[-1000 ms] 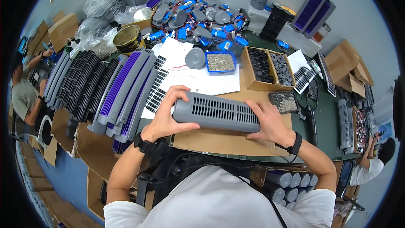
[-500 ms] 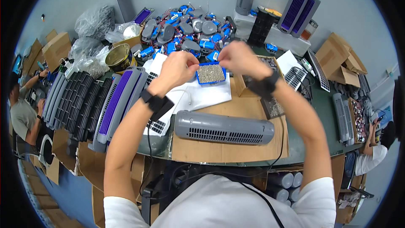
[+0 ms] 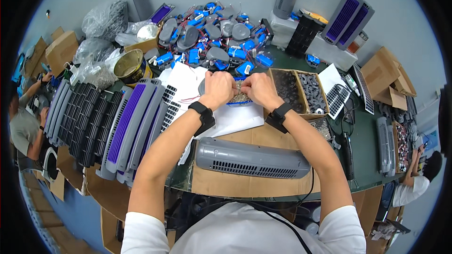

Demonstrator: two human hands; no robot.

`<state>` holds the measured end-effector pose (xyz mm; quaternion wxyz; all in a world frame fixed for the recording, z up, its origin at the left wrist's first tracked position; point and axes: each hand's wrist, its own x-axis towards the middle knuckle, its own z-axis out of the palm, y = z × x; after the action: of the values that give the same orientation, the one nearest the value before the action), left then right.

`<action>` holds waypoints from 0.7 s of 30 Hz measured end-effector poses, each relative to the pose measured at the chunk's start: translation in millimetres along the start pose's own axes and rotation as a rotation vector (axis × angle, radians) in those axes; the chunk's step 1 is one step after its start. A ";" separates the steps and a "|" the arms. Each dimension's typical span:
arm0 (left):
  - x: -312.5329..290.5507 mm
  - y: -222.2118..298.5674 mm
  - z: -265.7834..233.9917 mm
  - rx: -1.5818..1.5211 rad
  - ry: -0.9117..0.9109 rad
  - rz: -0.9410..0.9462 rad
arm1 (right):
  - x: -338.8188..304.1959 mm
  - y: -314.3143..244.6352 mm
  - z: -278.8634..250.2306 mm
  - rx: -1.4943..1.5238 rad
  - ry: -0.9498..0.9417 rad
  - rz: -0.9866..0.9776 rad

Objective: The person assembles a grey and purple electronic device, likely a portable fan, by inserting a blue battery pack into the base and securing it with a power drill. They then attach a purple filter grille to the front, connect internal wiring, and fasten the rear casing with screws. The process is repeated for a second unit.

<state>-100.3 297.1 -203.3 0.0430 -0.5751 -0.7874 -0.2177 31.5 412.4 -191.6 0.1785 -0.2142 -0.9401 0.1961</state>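
Note:
My left hand [image 3: 220,88] and my right hand [image 3: 260,89] meet over a small blue tray [image 3: 240,104] of tiny metal parts that look like screws [image 3: 240,97]. Both hands have fingers bent and thumbs pressed to fingertips, down at the parts. Whatever is pinched is too small or hidden to name. White paper sheets [image 3: 238,118] lie beneath and around the tray. Nearer to me, a long grey slotted plastic housing [image 3: 252,157] rests crosswise on a flat cardboard sheet [image 3: 263,187], touched by neither hand.
Blue battery packs and grey oval parts [image 3: 214,37] are heaped behind the tray. To the right stands a divided box [image 3: 297,91] of dark parts. Grey and purple housings [image 3: 136,127] are stacked left, near a yellow-black bucket [image 3: 132,66]. A black cable [image 3: 312,183] crosses the front edge.
My right hand has come down from above the tray's right side, and my left hand has moved right. Both now reach into the tray, close together. The view has shifted slightly.

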 end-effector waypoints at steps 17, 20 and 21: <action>-129.4 20.6 -140.5 -0.567 0.172 -0.075 | 1.1 -4.3 -5.7 0.013 -0.001 -0.086; -180.2 22.2 -141.9 -0.708 0.136 -0.318 | -3.2 -16.1 -10.0 0.060 0.038 -0.117; -193.5 21.2 -136.5 -0.791 0.126 -0.388 | -7.7 -25.1 -13.3 0.169 -0.079 -0.110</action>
<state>-40.9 77.1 -135.6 -0.1740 -0.3747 -0.7328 -0.5407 35.2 391.8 -171.0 0.1690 -0.1383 -0.9370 0.2727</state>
